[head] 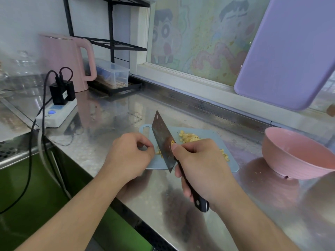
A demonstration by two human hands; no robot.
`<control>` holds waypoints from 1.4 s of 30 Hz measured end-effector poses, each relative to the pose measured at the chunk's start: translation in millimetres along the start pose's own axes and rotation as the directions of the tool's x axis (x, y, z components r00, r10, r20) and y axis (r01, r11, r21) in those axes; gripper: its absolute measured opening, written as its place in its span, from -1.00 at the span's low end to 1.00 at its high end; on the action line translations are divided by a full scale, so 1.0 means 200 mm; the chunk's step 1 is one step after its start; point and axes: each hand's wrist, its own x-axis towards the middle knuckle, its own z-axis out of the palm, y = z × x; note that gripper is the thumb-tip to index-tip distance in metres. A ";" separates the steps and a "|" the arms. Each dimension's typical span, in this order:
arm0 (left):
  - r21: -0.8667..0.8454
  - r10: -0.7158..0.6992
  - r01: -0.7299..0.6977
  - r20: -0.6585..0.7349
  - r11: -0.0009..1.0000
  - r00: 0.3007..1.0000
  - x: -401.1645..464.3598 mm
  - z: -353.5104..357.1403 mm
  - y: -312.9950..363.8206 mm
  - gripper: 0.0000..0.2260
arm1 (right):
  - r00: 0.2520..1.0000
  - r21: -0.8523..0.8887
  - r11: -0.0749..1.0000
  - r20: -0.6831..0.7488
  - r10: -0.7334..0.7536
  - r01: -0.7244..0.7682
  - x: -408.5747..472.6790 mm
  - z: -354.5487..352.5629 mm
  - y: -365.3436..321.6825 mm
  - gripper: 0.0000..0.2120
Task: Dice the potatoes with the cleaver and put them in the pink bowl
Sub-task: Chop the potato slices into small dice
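Right hand (201, 165) grips the cleaver (164, 142) handle, blade tilted over the blue cutting board (215, 140). Left hand (129, 153) pinches potato pieces (158, 152) beside the blade. Diced potato (189, 137) lies farther back; pink bowl (297, 154) stands right.

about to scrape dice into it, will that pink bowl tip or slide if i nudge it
The pink bowl looks likely to slide: it sits on smooth, shiny steel counter. It also seems tip-prone, since its foot is much narrower than its rim. It appears empty, so probably light and easily shifted.
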 end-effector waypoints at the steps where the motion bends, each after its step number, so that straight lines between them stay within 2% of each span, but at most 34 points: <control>1: -0.035 -0.014 0.014 -0.018 0.999 1.000 0.00 0.00 0.00 -0.88 | 1.000 -0.004 1.000 0.003 0.000 0.000 0.00 0.00 0.00 -0.51; 4: -0.070 -0.038 0.034 -0.045 0.997 0.998 0.00 -0.01 0.01 -0.87 | 1.000 -0.015 1.000 0.020 0.005 -0.005 -0.01 0.02 0.00 -0.52; 9: -0.028 -0.014 0.012 -0.042 1.000 0.999 -0.01 -0.01 0.01 -0.87 | 0.999 -0.057 0.998 0.033 0.021 -0.019 0.01 0.03 -0.01 -0.56; 15: 0.096 0.084 -0.087 0.042 0.992 0.996 0.00 0.00 0.00 -0.91 | 0.999 -0.049 0.999 0.049 0.010 -0.007 0.03 0.04 -0.01 -0.59; 20: 0.164 0.121 -0.123 0.022 0.979 0.992 0.01 0.02 0.00 -0.88 | 0.999 -0.007 1.000 0.053 0.001 -0.001 0.01 -0.01 0.03 -0.53; 24: 0.188 0.159 -0.153 -0.016 0.970 0.987 0.03 0.03 -0.01 -0.88 | 0.999 0.034 0.999 -0.015 -0.039 0.040 0.05 -0.08 0.05 -0.52; 27: 0.235 0.189 -0.179 -0.022 0.955 0.982 0.03 0.05 0.00 -0.75 | 0.994 0.055 0.994 -0.066 -0.089 0.092 0.07 -0.11 0.07 -0.52; 29: 0.223 0.197 -0.188 -0.017 0.956 0.980 0.03 0.04 -0.01 -0.67 | 0.989 -0.006 0.992 -0.078 -0.125 0.125 0.08 -0.12 0.08 -0.56; 31: 0.173 0.216 -0.215 0.017 0.961 0.976 0.03 0.04 -0.01 -0.72 | 0.972 -0.175 0.965 -0.101 -0.214 0.194 0.10 -0.11 0.10 -0.63; 33: 0.168 0.266 -0.274 0.070 0.947 0.961 0.01 0.04 -0.01 -0.83 | 0.931 -0.402 0.873 -0.115 -0.347 0.276 0.11 -0.10 0.12 -0.65; 35: 0.181 0.296 -0.309 0.097 0.933 0.950 0.00 0.03 -0.01 -0.82 | 0.897 -0.535 0.783 -0.100 -0.431 0.317 0.13 -0.11 0.14 -0.65; 40: 0.108 0.282 -0.280 -0.004 0.954 0.959 0.00 0.02 -0.01 -0.87 | 0.878 -0.659 0.669 -0.026 -0.478 0.345 0.13 -0.14 0.17 -0.69; 42: 0.129 0.311 -0.314 0.042 0.941 0.950 -0.01 0.02 0.00 -0.88 | 0.875 -0.688 0.633 0.006 -0.483 0.354 0.13 -0.15 0.17 -0.71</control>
